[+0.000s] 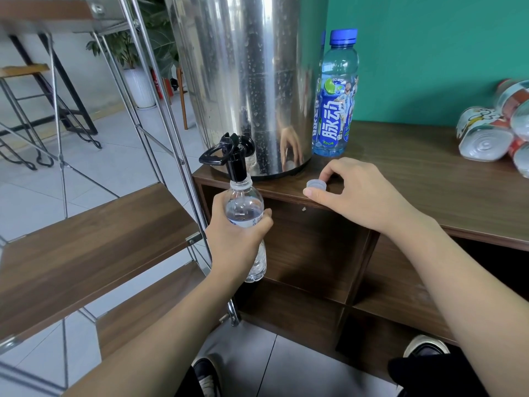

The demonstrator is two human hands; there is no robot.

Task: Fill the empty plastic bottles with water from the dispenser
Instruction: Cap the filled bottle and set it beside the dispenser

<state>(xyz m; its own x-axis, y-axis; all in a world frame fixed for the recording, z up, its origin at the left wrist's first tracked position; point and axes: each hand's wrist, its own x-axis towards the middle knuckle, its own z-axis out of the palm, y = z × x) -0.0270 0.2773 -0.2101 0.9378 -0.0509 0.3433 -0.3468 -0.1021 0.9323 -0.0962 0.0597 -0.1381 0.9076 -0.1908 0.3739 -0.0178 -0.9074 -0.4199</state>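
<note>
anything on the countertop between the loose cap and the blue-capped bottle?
Head view: nothing; bare dark wooden countertop between the small clear plastic cap and the upright blue-capped drink bottle.

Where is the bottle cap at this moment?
In the head view, the bottle cap lies near the front edge of the wooden cabinet, pinched by the right hand, just before the steel dispenser.

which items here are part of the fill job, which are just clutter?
In the job:
- clear bottle, gripped by the left hand under the tap
- steel dispenser
- bottle cap, pinched by the right hand on the cabinet top
- capped blue bottle
- bottles lying on their sides

Lying about:
- folding shelf rack
- potted plant
</note>
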